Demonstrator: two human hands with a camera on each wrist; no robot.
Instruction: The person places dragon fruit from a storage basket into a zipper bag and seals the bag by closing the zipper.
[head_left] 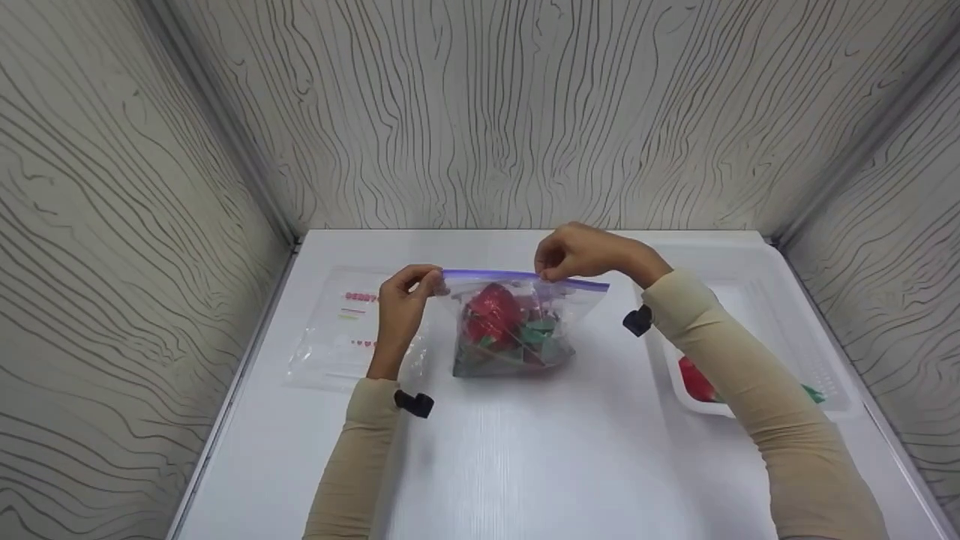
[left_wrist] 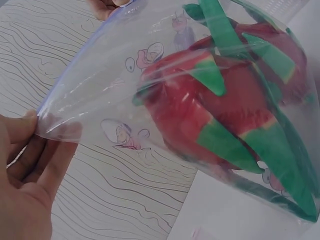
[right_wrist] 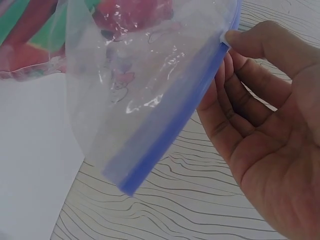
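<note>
A clear slider zip bag (head_left: pixel 577 315) with a purple-blue zip strip hangs between both hands over the white table. Inside it are red dragon fruits (left_wrist: pixel 220 95) with green pointed scales, seen through the printed plastic. My left hand (head_left: pixel 409 300) pinches the bag's top left corner between thumb and fingers. On the strip, right of its middle, the thumb and fingers of my right hand (head_left: pixel 581 251) pinch the small white slider (right_wrist: pixel 225 39). The strip's right end sticks out past that hand, with its two edges lying together there.
A second clear bag (head_left: pixel 319 352) with pink print lies flat at the left, partly behind the left hand. At the right stands a white basket (head_left: pixel 844 401) holding more red and green fruit (head_left: pixel 696 381), partly covered by the right sleeve. Patterned walls enclose the table (head_left: pixel 517 465).
</note>
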